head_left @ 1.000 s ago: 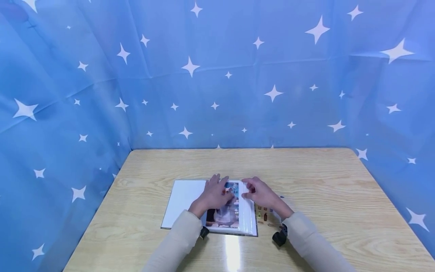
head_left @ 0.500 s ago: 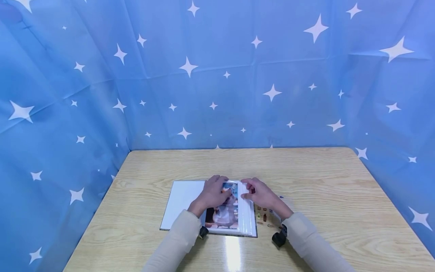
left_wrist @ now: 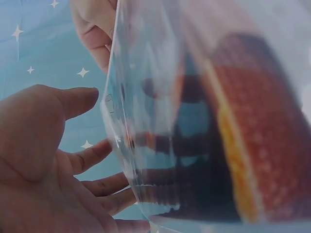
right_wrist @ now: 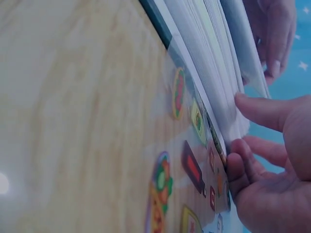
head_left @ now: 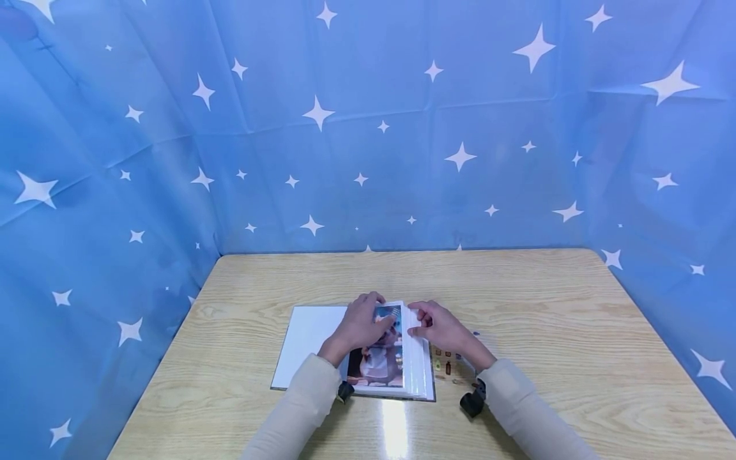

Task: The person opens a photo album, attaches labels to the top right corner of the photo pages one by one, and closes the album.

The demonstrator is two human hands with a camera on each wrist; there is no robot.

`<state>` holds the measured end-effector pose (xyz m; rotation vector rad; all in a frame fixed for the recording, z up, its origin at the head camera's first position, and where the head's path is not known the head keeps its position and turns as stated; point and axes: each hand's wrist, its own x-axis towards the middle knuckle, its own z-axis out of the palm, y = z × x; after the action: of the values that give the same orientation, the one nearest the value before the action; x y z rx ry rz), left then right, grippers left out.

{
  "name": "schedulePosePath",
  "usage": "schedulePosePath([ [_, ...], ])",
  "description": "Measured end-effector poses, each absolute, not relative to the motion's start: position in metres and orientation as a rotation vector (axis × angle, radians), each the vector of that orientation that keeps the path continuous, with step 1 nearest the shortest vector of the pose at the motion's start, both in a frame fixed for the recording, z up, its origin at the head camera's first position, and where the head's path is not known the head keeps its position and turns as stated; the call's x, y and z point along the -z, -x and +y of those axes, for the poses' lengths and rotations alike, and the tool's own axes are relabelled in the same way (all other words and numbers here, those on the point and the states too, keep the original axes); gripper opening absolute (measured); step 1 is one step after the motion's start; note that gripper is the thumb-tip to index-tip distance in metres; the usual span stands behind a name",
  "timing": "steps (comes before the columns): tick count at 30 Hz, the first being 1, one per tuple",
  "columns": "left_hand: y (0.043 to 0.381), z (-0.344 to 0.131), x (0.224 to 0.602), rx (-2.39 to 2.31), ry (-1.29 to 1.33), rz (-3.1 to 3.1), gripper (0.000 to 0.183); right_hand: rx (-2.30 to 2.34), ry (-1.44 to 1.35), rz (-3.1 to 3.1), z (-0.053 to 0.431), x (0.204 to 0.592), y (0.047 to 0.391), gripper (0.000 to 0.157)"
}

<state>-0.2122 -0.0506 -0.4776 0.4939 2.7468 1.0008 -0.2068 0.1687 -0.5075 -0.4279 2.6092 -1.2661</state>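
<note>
The open photo album [head_left: 318, 335] lies on the table [head_left: 230, 332], nearer its left edge than its right, a clear sticker sheet [head_left: 448, 367] beside the album's right edge. The left hand [head_left: 359, 327], fingers spread, is at the lifted photo page [head_left: 376, 370]; the right hand [head_left: 439, 324] pinches the page stack [right_wrist: 218, 73] near its far right corner. Likely page-separating is in hand; the next move calls for keeping the stack down while the loose page turns.
</note>
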Motion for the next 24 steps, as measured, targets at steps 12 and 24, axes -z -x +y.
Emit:
schedulePosePath([
  [12,0.2103,-0.0502,0.4779,-0.89,-0.562,2.804,0.048,1.265,0.405,2.621,0.1685,0.5072,0.2054,0.051],
  [24,0.212,-0.0502,0.476,-0.955,-0.497,2.781,0.043,1.263,0.392,2.618,0.1677,0.5048,0.2052,0.051],
])
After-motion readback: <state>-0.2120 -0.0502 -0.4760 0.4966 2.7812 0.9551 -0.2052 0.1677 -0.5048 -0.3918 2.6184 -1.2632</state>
